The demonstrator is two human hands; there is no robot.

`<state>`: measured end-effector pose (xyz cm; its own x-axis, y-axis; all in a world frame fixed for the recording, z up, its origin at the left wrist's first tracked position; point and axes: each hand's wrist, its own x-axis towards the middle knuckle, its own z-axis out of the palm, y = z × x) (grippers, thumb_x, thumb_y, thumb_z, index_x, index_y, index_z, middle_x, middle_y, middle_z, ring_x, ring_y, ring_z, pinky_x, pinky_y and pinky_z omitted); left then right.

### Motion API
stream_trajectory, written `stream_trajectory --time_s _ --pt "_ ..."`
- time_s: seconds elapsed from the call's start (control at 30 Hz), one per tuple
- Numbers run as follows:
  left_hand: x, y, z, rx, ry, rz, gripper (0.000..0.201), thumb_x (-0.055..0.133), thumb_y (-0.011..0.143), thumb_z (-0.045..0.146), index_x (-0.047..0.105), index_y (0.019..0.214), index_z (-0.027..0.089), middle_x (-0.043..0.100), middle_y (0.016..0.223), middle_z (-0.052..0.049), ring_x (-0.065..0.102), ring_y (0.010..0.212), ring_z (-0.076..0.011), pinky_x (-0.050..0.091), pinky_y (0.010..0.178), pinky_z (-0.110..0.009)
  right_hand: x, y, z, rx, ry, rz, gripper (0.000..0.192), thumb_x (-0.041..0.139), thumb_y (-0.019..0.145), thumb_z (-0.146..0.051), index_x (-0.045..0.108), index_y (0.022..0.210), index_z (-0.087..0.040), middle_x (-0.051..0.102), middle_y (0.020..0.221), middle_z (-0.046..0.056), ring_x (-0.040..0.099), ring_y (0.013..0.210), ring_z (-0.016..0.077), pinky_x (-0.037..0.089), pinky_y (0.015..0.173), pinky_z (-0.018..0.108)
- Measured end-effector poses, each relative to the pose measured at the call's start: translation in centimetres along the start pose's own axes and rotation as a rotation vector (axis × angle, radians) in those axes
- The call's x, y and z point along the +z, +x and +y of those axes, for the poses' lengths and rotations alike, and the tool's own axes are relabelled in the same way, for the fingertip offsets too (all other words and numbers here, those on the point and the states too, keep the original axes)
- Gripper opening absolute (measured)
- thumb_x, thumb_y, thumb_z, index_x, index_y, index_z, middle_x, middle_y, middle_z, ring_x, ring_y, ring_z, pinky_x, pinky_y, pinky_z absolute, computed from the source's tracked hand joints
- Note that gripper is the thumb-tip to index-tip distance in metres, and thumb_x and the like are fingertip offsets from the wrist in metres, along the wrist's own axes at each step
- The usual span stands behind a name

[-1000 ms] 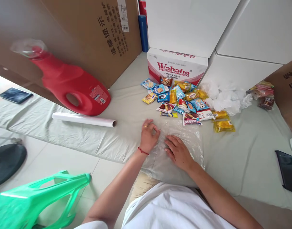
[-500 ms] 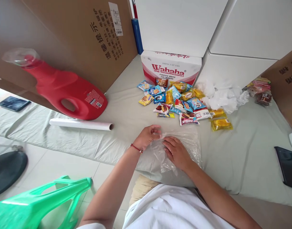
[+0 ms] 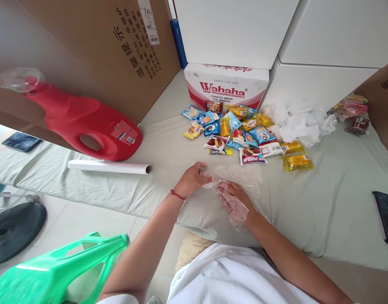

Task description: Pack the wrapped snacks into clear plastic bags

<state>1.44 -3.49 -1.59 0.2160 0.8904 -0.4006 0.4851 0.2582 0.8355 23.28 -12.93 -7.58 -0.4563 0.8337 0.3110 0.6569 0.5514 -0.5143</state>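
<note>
A thin clear plastic bag (image 3: 227, 185) stretches between my two hands above the near edge of the covered surface. My left hand (image 3: 194, 179) pinches its left edge between thumb and bent fingers. Part of the film lies over the back of my right hand (image 3: 235, 200), whose fingers are curled at the bag's upper edge; the film partly veils their grip. Just beyond lie several wrapped snacks (image 3: 232, 122) in blue, yellow and red packets. The nearest to my hands is a red-and-white snack packet (image 3: 252, 156).
A white Wahaba-style water carton marked Wahaha (image 3: 224, 86) stands behind the snacks. Crumpled white plastic bags (image 3: 303, 122) lie at right. At left are a red jug (image 3: 95, 122) and a white roll (image 3: 108, 166). A phone (image 3: 387, 215) lies far right; a green stool (image 3: 61, 266) is below left.
The plastic has been lifted and drawn over my right hand, where before it lay beneath it. My left hand has shifted slightly left and still pinches the edge.
</note>
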Motion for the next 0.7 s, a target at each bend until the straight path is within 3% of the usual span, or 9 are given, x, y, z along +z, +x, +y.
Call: stream_trajectory --time_s 0.13,0.23,0.37,0.53,0.7 --pt "-1.9 0.2 0.2 -0.008 0.086 -0.236 0.031 0.082 0.059 0.041 0.072 0.074 0.016 0.059 0.063 0.002 0.05 0.065 -0.0165 0.036 0.06 -0.027 0.3 -0.1 0.1 0.023 -0.002 -0.017 0.039 0.05 0.099 -0.02 0.064 0.135 -0.026 0.066 0.139 0.006 0.059 0.129 0.0249 0.051 0.111 0.044" --pt "-3.5 0.3 0.4 -0.014 0.133 -0.332 0.03 0.081 0.061 0.043 0.068 0.061 0.016 0.053 0.055 0.004 0.046 0.06 -0.0142 0.032 0.057 -0.025 0.5 -0.3 0.3 0.027 0.007 -0.027 0.042 0.05 0.099 -0.018 0.063 0.138 -0.027 0.066 0.138 0.006 0.059 0.13 0.0234 0.05 0.111 0.046" --pt "-4.5 -0.1 1.1 -0.072 -0.036 -0.324 0.038 0.088 0.057 0.043 0.061 0.062 0.018 0.055 0.061 0.004 0.05 0.062 -0.0125 0.039 0.061 -0.024 0.8 -0.5 0.5 0.014 0.0 -0.014 0.042 0.05 0.098 -0.016 0.063 0.137 -0.025 0.065 0.141 0.005 0.056 0.134 0.023 0.048 0.114 0.044" --pt "-4.0 -0.6 1.7 -0.199 -0.432 -0.33 0.055 0.098 0.05 0.038 0.05 0.066 0.017 0.072 0.095 -0.007 0.071 0.088 -0.0202 0.055 0.082 -0.035 0.9 -0.3 0.4 0.02 0.04 0.003 0.04 0.05 0.099 -0.017 0.063 0.136 -0.024 0.066 0.139 0.005 0.056 0.134 0.0209 0.048 0.114 0.041" --pt "-3.5 -0.1 1.0 -0.175 -0.485 -0.253 0.061 0.099 0.047 0.034 0.042 0.061 0.018 0.066 0.071 0.001 0.064 0.066 -0.0114 0.054 0.068 -0.026 0.4 -0.2 0.2 0.038 0.055 -0.028 0.043 0.05 0.098 -0.017 0.061 0.138 -0.03 0.065 0.141 0.002 0.056 0.135 0.0212 0.048 0.115 0.043"
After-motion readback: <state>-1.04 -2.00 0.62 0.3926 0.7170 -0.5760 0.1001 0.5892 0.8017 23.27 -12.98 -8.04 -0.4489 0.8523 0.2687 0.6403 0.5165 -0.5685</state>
